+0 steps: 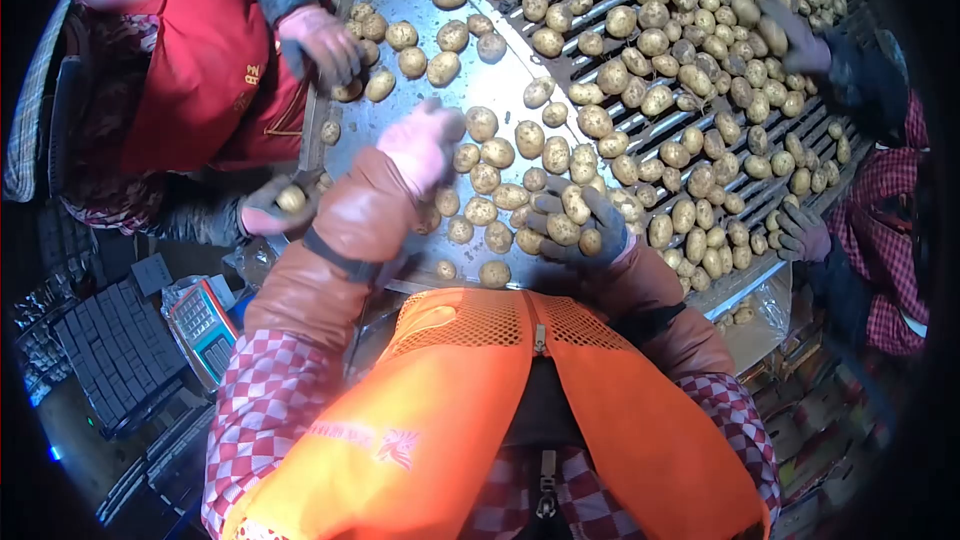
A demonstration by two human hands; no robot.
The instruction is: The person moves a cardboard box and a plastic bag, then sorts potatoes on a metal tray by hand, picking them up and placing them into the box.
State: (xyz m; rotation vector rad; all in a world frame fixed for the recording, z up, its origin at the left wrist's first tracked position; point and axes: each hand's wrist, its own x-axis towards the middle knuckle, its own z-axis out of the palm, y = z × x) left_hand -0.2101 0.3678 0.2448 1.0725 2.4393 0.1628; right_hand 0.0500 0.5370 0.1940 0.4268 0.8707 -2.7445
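My left hand, in a pink and grey glove, is over the metal sheet, beside loose potatoes. Its fingers are blurred and partly hidden, so their grip cannot be made out. My right hand, gloved in grey, curls around potatoes at the near side of the sheet. More potatoes lie between my two hands, touching one another.
Potatoes cover the barred rack on the right. A person at left has one hand over the sheet and a potato in the other. Another person's gloved hands reach in from the right. A calculator-like device lies lower left.
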